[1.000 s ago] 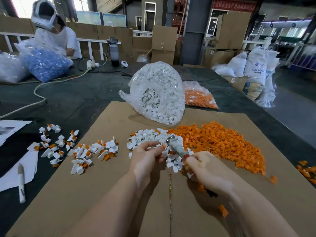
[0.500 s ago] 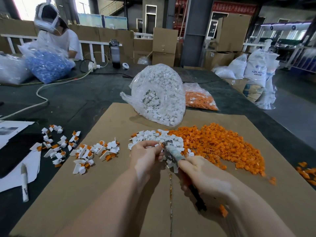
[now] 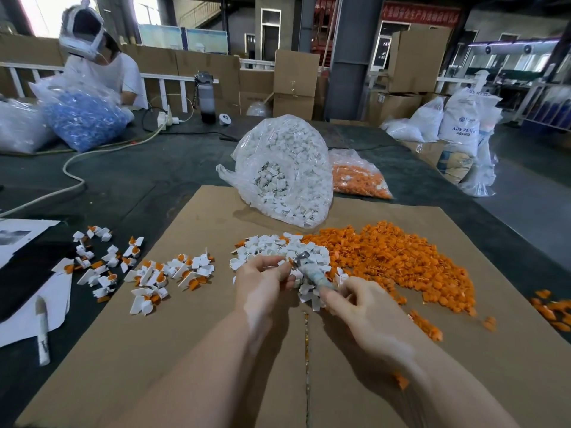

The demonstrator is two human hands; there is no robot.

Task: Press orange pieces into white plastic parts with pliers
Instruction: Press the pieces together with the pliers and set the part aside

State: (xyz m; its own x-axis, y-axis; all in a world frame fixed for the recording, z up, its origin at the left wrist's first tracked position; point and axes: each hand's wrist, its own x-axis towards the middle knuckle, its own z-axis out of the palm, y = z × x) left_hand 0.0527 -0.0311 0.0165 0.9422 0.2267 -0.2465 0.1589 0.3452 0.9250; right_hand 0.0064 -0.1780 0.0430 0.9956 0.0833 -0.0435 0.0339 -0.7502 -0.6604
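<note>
Now: right hand (image 3: 367,307) grips pliers (image 3: 312,271), long axis diagonal, nose pointing up-left toward left hand (image 3: 262,278), whose curled fingers pinch a small part, too hidden to identify.

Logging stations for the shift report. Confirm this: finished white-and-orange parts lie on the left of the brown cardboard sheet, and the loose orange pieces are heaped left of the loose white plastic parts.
One thing is wrong. The head view shows the heap of loose orange pieces to the right of the loose white plastic parts, not left. The finished white-and-orange parts do lie on the left of the brown cardboard sheet.
</note>
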